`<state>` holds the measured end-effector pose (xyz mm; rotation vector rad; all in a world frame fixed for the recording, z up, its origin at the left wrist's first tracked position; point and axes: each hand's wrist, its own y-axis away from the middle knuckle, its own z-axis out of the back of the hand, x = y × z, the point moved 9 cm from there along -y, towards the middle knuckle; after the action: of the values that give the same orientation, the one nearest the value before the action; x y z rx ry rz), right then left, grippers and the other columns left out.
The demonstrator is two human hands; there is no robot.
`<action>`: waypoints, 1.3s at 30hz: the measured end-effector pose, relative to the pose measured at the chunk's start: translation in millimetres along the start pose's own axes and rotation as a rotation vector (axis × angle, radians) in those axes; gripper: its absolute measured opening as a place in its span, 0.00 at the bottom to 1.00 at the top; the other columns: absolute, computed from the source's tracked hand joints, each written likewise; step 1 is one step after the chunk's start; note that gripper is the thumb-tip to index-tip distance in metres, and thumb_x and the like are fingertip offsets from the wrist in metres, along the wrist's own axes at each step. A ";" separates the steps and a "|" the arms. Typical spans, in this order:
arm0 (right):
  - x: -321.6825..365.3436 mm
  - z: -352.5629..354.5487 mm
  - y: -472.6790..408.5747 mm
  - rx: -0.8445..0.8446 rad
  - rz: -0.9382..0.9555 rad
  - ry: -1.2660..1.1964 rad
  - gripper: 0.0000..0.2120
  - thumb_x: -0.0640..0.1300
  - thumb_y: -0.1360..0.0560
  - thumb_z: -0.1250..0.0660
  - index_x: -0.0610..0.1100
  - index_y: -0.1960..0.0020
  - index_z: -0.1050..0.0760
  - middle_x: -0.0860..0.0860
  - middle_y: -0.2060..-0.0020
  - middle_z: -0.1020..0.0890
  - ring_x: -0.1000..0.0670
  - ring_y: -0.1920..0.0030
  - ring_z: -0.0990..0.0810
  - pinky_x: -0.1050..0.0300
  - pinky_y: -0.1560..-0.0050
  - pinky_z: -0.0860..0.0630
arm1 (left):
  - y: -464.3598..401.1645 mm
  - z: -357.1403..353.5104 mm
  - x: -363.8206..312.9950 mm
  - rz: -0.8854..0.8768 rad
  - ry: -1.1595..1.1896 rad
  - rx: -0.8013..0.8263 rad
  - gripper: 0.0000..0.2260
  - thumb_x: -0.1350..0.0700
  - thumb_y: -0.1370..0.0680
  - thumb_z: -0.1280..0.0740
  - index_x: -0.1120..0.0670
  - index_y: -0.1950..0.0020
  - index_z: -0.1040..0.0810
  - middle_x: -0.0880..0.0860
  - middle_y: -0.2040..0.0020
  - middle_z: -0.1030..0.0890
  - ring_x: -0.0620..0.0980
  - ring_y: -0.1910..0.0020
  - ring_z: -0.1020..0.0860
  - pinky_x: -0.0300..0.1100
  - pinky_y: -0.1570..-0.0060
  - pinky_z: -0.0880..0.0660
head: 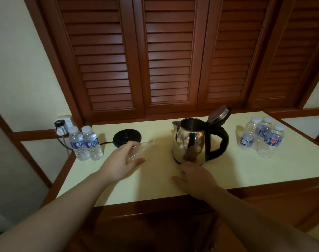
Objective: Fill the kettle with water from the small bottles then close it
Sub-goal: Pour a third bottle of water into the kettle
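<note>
- Kettle (195, 140): shiny rounded steel with a black loop handle, standing on the smooth cream counter (155, 180), hinged lid (218, 115) tipped up.
- Left hand (122, 160), left of the kettle: fingers spread loosely around a clear, crinkled, capless bottle (142, 149) lying tilted; a firm grip cannot be told.
- Right hand (196, 177): flat and relaxed just before the kettle's base.
- Far left of the kettle: two capped bottles (86, 142); between them and it, a round black base (126, 137).
- Right of the kettle: four bottles (262, 136).

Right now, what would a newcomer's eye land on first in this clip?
The shiny steel kettle stands right of centre on the cream countertop, lid flipped up. The left hand lies on a clear empty bottle lying on its side beside the black round kettle base.
</note>
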<state>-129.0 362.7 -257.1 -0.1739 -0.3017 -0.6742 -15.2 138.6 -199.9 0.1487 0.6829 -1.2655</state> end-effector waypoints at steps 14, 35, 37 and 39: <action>49.5 20.4 -34.6 -0.196 -0.013 -0.457 0.12 0.55 0.19 0.33 0.50 0.39 0.23 0.55 0.53 0.20 0.58 0.53 0.22 0.69 0.55 0.28 | 28.1 -11.1 26.3 -0.027 0.000 0.054 0.26 0.38 0.23 0.27 0.41 0.28 0.29 0.42 0.45 0.22 0.39 0.47 0.23 0.39 0.46 0.24; 1.0 40.5 4.5 -0.009 -0.055 -0.516 0.14 0.57 0.17 0.39 0.50 0.53 0.22 0.51 0.61 0.18 0.55 0.63 0.18 0.58 0.60 0.21 | 13.7 -64.0 -54.3 -0.201 -0.068 0.158 0.27 0.35 0.24 0.29 0.38 0.26 0.29 0.40 0.44 0.24 0.40 0.48 0.24 0.38 0.47 0.24; -9.7 46.8 10.5 -0.018 -0.042 -0.603 0.09 0.54 0.19 0.32 0.50 0.44 0.21 0.51 0.56 0.17 0.53 0.59 0.16 0.60 0.62 0.20 | 11.9 -68.7 -62.3 -0.191 -0.038 0.143 0.27 0.36 0.25 0.28 0.38 0.27 0.28 0.39 0.45 0.23 0.40 0.49 0.23 0.36 0.48 0.25; -19.5 54.5 17.8 -0.008 -0.009 -0.614 0.11 0.52 0.21 0.28 0.50 0.42 0.21 0.52 0.54 0.17 0.53 0.58 0.16 0.60 0.62 0.18 | 11.0 -73.8 -72.9 -0.192 0.011 0.131 0.26 0.36 0.25 0.27 0.36 0.29 0.27 0.38 0.46 0.22 0.39 0.49 0.23 0.35 0.49 0.25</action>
<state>-143.9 401.7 -213.3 -0.3879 -0.8886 -0.6193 -43.8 236.6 -221.6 0.2010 0.6349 -1.4951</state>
